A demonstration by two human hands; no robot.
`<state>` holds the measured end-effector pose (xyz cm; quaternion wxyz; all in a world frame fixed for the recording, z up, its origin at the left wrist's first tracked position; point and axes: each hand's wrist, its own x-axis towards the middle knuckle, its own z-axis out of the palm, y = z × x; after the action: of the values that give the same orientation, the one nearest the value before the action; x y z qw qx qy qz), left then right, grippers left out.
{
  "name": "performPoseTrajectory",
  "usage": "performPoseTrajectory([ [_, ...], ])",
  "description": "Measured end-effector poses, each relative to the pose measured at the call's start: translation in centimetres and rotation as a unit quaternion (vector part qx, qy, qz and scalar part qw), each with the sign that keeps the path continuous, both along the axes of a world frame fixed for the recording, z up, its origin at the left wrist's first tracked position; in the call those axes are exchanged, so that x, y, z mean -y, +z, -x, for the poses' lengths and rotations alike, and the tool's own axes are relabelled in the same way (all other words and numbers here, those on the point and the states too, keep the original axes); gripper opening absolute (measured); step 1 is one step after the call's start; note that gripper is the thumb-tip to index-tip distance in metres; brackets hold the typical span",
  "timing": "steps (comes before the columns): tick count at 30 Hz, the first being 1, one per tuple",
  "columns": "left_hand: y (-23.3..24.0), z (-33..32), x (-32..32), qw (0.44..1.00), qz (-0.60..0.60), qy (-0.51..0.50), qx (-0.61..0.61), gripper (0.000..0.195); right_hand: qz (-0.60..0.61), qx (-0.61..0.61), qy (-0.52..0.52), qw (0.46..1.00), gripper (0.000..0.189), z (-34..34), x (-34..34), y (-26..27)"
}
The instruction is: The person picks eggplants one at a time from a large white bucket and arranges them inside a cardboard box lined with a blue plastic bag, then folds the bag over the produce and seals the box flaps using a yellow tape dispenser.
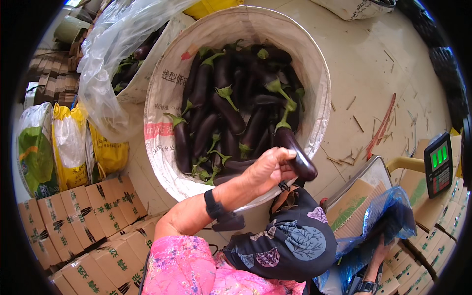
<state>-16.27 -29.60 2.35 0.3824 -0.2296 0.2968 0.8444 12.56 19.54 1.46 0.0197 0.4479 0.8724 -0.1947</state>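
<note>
My left hand [271,166] grips a glossy dark purple eggplant [298,156] by its body, above the near right rim of a large white woven sack [324,77]. The held eggplant's green stem points away from me, over the sack. Inside the rolled-open sack lie many dark eggplants [221,136] with green caps. At the lower right, my right hand [381,249] reaches into a blue plastic liner [368,225] in a cardboard box [348,201]. Dark eggplants [392,217] show by that hand. Its fingers are partly hidden.
A scale with a lit display [438,162] stands beside the lined box. Printed cartons [92,214] are stacked at left and right. Another sack of eggplants [129,70] under clear plastic [107,73] is at upper left. Red twine [381,125] and plant scraps litter the tiled floor.
</note>
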Motion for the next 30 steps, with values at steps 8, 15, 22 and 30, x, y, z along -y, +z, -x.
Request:
performPoseTrajectory([
  [8, 2.3, 1.6, 3.3, 0.922, 0.209, -0.262, -0.196, 0.052, -0.062, 0.025, -0.005, 0.998, 0.07, -1.5, -1.0, -0.9],
  [15, 1.9, 5.4, 11.9, 0.952, 0.222, -0.06, -0.201, 0.045, -0.014, -0.02, 0.008, 1.0, 0.064, 0.0, 1.0, 0.4],
  [22, -2.2, 2.9, 10.7, 0.502, 0.669, -0.132, -0.532, 0.053, -0.036, -0.032, 0.014, 0.999, 0.065, -0.8, 0.4, 0.2],
  [30, -9.2, 1.7, 4.4, 0.534, 0.655, -0.184, -0.502, 0.098, -0.056, 0.022, -0.007, 0.998, 0.067, -0.2, 1.2, 0.1],
])
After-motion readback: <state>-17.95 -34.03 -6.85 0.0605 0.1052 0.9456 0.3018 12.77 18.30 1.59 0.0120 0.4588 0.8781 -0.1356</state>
